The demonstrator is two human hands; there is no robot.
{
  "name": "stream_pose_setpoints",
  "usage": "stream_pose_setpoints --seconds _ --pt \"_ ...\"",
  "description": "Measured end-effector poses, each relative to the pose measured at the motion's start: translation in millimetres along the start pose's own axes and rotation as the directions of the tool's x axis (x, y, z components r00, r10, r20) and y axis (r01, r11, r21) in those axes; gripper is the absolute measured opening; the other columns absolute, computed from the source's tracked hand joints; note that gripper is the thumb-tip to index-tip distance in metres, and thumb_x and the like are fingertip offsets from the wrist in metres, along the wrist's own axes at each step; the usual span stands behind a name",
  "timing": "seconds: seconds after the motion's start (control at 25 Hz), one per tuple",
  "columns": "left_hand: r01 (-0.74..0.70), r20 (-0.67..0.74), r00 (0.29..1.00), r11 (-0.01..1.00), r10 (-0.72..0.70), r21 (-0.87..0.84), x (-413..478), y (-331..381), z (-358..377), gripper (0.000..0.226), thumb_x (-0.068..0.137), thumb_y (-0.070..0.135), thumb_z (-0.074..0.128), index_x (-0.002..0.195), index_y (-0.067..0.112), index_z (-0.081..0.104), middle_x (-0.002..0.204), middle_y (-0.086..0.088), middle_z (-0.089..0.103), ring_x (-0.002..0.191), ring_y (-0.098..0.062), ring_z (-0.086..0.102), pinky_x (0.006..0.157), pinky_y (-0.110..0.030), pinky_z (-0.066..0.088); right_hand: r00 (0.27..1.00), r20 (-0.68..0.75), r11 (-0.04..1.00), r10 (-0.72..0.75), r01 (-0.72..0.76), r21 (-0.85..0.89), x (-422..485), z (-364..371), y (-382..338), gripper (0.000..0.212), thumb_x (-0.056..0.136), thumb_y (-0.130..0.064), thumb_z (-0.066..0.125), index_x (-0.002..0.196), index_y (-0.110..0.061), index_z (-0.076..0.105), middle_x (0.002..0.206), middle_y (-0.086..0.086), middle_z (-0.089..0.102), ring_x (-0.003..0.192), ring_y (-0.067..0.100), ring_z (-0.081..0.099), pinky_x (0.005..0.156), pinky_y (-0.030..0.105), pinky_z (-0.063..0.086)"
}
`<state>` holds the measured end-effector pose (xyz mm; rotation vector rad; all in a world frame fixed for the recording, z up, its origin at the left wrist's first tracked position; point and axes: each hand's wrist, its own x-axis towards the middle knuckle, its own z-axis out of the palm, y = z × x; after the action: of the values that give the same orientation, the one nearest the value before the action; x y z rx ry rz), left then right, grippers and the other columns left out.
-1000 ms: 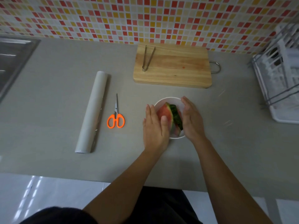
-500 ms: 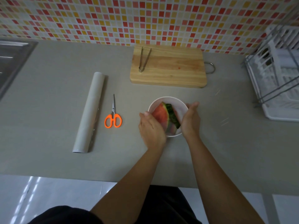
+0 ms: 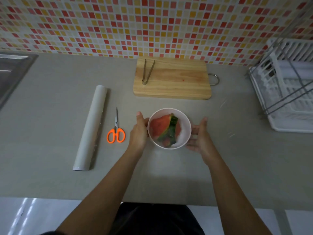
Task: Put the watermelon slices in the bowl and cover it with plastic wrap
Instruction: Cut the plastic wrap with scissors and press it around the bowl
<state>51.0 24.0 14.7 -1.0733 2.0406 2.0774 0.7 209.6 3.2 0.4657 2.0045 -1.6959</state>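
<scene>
Two hands flank the white bowl (image 3: 186, 123) on the counter (image 3: 50, 133): the left hand (image 3: 138, 132) rests flat against its rim, the right hand (image 3: 198, 136) is spread open just beside it. Watermelon slices (image 3: 162, 128) lie inside, between the palms.

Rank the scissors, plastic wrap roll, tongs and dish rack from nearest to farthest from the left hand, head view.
From the left hand:
1. Scissors, just to its left.
2. Plastic wrap roll, farther left.
3. Tongs, behind on the cutting board.
4. Dish rack, far right.
</scene>
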Motion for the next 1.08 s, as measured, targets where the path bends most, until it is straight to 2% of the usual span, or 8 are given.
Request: stream_pose_setpoints --seconds 0.12,0.24,0.4,0.64,0.84,0.92,1.0,1.08 --pt "-0.015 -0.093 0.995 0.997 0.022 0.079 15 -5 -16 0.073 0.095 0.06 0.015 0.127 0.012 0.059 0.132 -0.014 0.059 0.118 -0.029 0.057 0.109 -0.047 0.037 0.998 -0.023 0.986 -0.058 0.053 -0.161 4 0 7 0.05 0.089 -0.062 0.026 0.09 -0.027 0.061 0.096 0.002 0.071 0.089 0.019 0.066 0.079 0.038 0.052" --pt "-0.085 -0.018 0.996 0.987 0.088 0.137 2 -21 -18 0.074 0.093 0.063 0.01 0.104 0.023 0.071 0.112 -0.01 0.07 0.109 -0.024 0.062 0.105 -0.044 0.041 0.997 0.016 0.996 -0.072 0.073 -0.053 5 -5 9 0.027 0.094 -0.041 0.041 0.095 -0.025 0.063 0.091 -0.002 0.072 0.074 0.012 0.07 0.059 0.025 0.054" --pt "-0.05 0.025 0.998 0.997 0.051 -0.06 -12 -30 -6 0.057 0.097 0.058 0.012 0.101 0.044 0.067 0.121 -0.001 0.065 0.122 -0.02 0.055 0.111 -0.042 0.035 0.995 0.052 0.996 -0.086 0.087 -0.012 4 -2 10 0.026 0.095 -0.034 0.042 0.088 -0.023 0.064 0.08 -0.006 0.072 0.063 0.008 0.07 0.051 0.017 0.051" --pt "0.174 0.004 0.984 0.961 -0.178 -0.217 -8 -34 9 0.067 0.092 0.063 0.015 0.12 0.029 0.066 0.136 -0.016 0.055 0.132 -0.034 0.045 0.112 -0.054 0.031 0.995 0.043 0.994 -0.095 0.097 -0.044 0 1 8 0.031 0.093 -0.043 0.044 0.079 -0.026 0.066 0.089 -0.004 0.071 0.071 0.01 0.071 0.053 0.017 0.052" --pt "0.082 -0.058 0.994 0.988 -0.09 -0.134 -8 -33 -3 0.067 0.098 0.056 0.012 0.105 0.02 0.069 0.116 -0.008 0.067 0.111 -0.027 0.06 0.103 -0.039 0.043 0.995 0.039 0.991 -0.096 0.1 -0.089 -2 -4 7 0.024 0.093 -0.043 0.043 0.105 -0.033 0.061 0.11 0.001 0.067 0.093 0.017 0.067 0.069 0.03 0.053" --pt "0.041 -0.03 0.999 0.989 -0.046 -0.144 -4 -28 -7 0.065 0.098 0.055 0.015 0.111 0.019 0.067 0.106 -0.004 0.07 0.102 -0.021 0.066 0.085 -0.027 0.052 0.989 0.097 0.994 -0.113 0.112 0.02 -3 -3 8 0.026 0.094 -0.035 0.045 0.117 -0.035 0.058 0.11 -0.003 0.068 0.094 0.018 0.068 0.07 0.03 0.054" --pt "0.041 0.001 0.999 0.987 -0.041 -0.155 2 -19 -10 0.064 0.098 0.055 0.017 0.095 0.018 0.07 0.089 -0.003 0.074 0.084 -0.013 0.07 0.064 -0.017 0.053 0.977 0.157 0.984 -0.147 0.129 0.121 -3 1 8 0.027 0.094 -0.021 0.048 0.115 -0.033 0.061 0.104 -0.003 0.072 0.091 0.017 0.07 0.067 0.027 0.056" --pt "0.011 0.015 1.0 0.993 -0.009 -0.119 9 -8 -9 0.064 0.098 0.056 0.018 0.093 0.018 0.07 0.09 -0.007 0.073 0.085 -0.016 0.07 0.07 -0.022 0.054 0.969 0.154 0.974 -0.192 0.168 0.154 0 4 2 0.031 0.095 -0.011 0.047 0.118 -0.027 0.061 0.108 0.0 0.071 0.095 0.016 0.069 0.068 0.027 0.056"
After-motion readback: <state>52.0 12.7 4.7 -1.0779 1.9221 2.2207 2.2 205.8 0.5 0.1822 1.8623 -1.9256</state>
